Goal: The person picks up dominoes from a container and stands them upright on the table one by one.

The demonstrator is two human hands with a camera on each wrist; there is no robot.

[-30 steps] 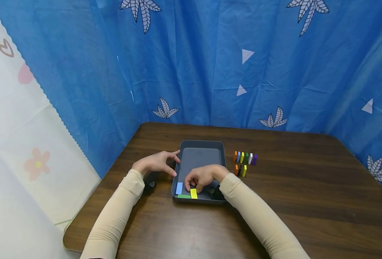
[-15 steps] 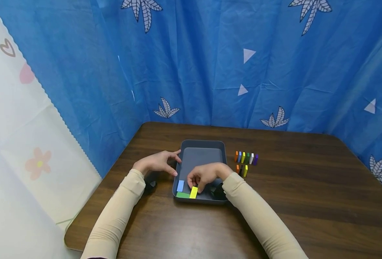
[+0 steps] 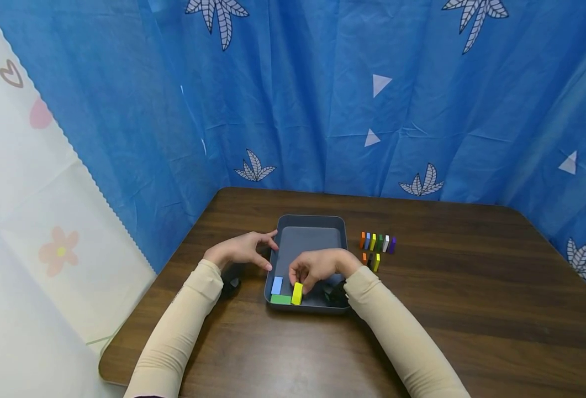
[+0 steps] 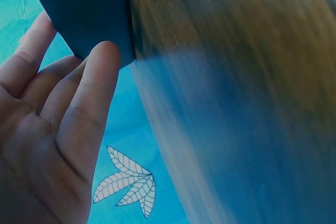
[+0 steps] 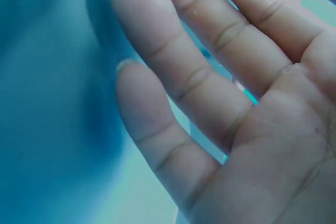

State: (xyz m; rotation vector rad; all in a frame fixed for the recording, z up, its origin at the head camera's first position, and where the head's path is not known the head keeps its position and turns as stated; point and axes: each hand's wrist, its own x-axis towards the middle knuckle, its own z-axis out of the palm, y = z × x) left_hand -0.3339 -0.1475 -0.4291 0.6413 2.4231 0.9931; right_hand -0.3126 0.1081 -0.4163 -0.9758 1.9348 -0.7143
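Observation:
In the head view, a dark grey tray (image 3: 309, 237) lies on the table. My right hand (image 3: 320, 264) reaches into its near part, thumb and fingertips pinching a yellow domino-like block (image 3: 296, 294). Left of that block, along the near wall, lies a green block (image 3: 280, 299), and a light blue block (image 3: 276, 286) sits above it by the left wall. My left hand (image 3: 240, 249) rests at the tray's left rim with thumb and fingers spread. In the left wrist view its fingertips are right at the tray's edge (image 4: 89, 14). The right wrist view shows only the fingers, no block.
Right of the tray, two rows of small coloured blocks stand on edge: a far row with a white block (image 3: 385, 243) and a nearer row with a yellow block (image 3: 376, 262). A blue curtain (image 3: 297, 110) hangs behind the brown table (image 3: 462, 265).
The yellow block has turned in my right fingers and shows a thicker side. The green block shows a broader face than before. My left hand stays at the rim.

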